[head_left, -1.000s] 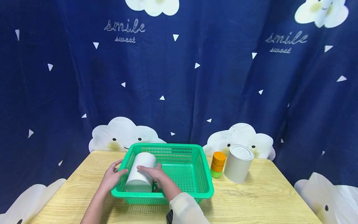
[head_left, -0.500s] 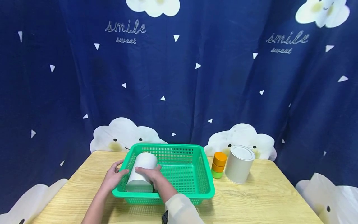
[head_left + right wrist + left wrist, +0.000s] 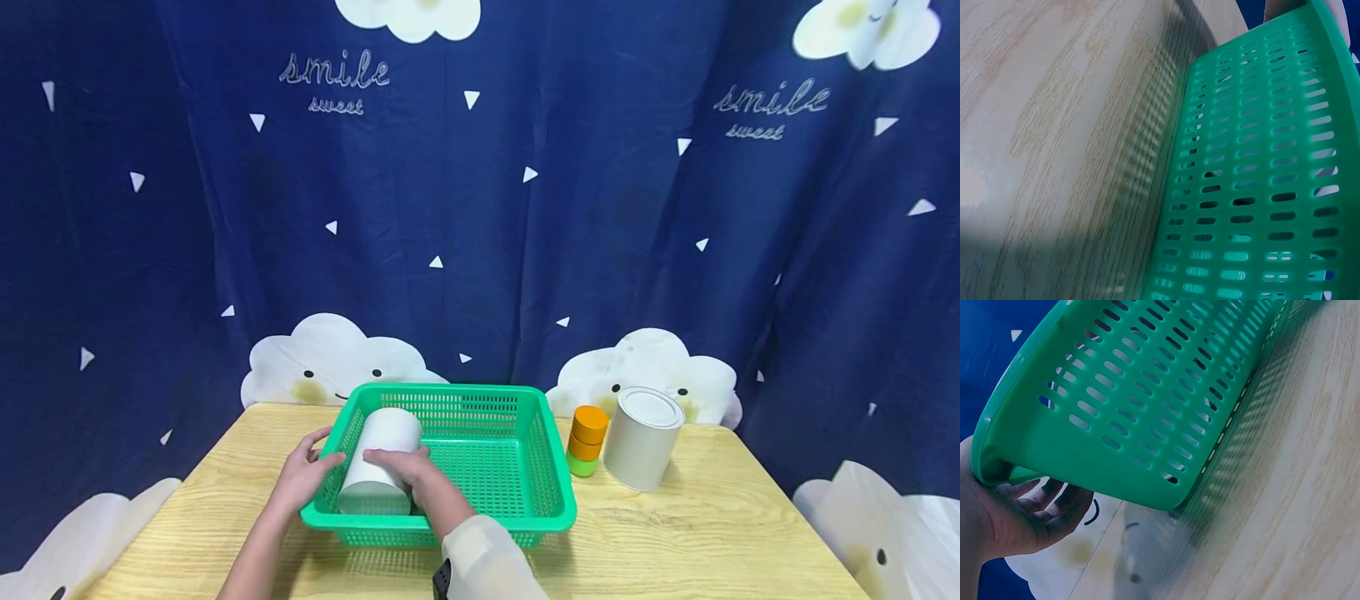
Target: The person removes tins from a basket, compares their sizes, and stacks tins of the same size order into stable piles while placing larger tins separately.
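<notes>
A white can (image 3: 388, 430) lies on its side along the left wall inside a green plastic basket (image 3: 517, 524). My left hand (image 3: 302, 477) grips the basket's left rim, thumb over the top. In the left wrist view that hand's fingers (image 3: 1066, 509) curl beneath the rim, outside the basket wall (image 3: 1085, 459). Reaching in over the front rim, my right hand (image 3: 411, 467) holds the can, with its thumb across the top and its other fingers down the right side, mostly hidden. The right wrist view shows the slotted front wall (image 3: 1335, 94) and not the right hand.
Right of the basket stands a short stack of orange and green round pieces (image 3: 587, 442). Beside it is a larger off-white lidded tin (image 3: 641, 446), upright. All rest on a wooden table (image 3: 675, 550), with a blue cloud-print curtain (image 3: 480, 217) behind.
Since one second ago my right hand and forearm have shifted slightly left over the can. The left hand, basket and can look unchanged.
</notes>
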### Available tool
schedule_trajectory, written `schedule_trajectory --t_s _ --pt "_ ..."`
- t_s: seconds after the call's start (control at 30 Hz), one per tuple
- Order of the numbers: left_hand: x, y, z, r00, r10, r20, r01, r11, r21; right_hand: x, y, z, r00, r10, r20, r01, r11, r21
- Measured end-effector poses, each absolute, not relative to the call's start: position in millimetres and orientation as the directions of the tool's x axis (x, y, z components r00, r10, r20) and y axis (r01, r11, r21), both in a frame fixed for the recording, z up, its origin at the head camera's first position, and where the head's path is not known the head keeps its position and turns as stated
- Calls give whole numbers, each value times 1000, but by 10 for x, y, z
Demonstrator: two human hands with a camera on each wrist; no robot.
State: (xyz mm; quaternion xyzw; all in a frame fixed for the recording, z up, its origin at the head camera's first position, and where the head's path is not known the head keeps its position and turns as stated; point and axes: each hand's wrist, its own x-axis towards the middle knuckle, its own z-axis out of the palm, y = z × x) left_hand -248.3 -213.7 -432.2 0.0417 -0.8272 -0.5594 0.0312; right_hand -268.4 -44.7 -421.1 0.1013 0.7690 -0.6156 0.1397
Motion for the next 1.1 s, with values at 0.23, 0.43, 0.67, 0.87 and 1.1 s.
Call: schedule_trajectory --t_s 0.23,0.43,0.67,0.87,1.1 --pt "-2500 -2140 -4329 -994 -113 -5 -45 355 934 -2660 -412 -4176 -938 -45 -344 334 152 -930" --pt "-2493 -2132 -4321 -994 -113 1 -38 342 939 -2655 -379 -4152 -942 -52 -333 322 147 -935" --pt "-2499 -2122 -4314 -994 -108 9 -28 338 941 -2678 -279 -4143 -952 -84 -295 279 161 -947" --pt "-2493 -2122 -4307 -994 -111 15 -24 343 939 -2702 -170 -4135 -965 -77 -249 233 169 -958" --pt "-2485 -2119 -4307 -994 -109 15 -26 360 933 -2699 -59 -4084 -974 -70 -217 200 197 -960"
